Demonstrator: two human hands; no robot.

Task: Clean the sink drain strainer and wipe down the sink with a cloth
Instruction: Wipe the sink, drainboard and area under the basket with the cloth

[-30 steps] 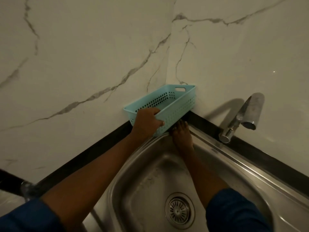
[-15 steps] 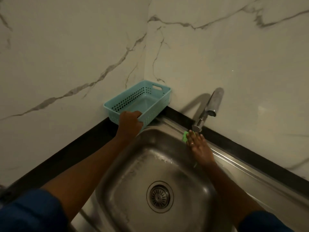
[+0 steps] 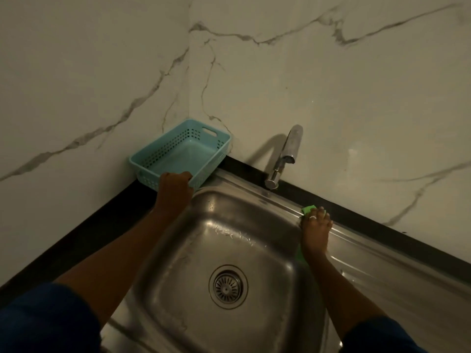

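Now the right hand (image 3: 316, 233) presses the green cloth (image 3: 308, 209) with flat, spread fingers onto the back rim of the sink (image 3: 178, 263). The left hand (image 3: 175, 186) curls over the near edge of the teal basket (image 3: 163, 151) at the sink's far-left corner. The strainer (image 3: 227, 286) sits in the sink's drain.

Scene is dimly lit, with a warm yellowish cast overall. A soft shadow is thrown left of the faucet (image 3: 288, 154) onto the marble wall (image 3: 331, 98), so light is judged to come from the right. Weak streaky highlights are seen on the sink (image 3: 178, 263) basin. The black desk (image 3: 76, 238) strip is nearly lost in darkness. Straight edges are bowed by the wide lens. The sleeves (image 3: 46, 319) at the bottom corners are rendered soft and dark.
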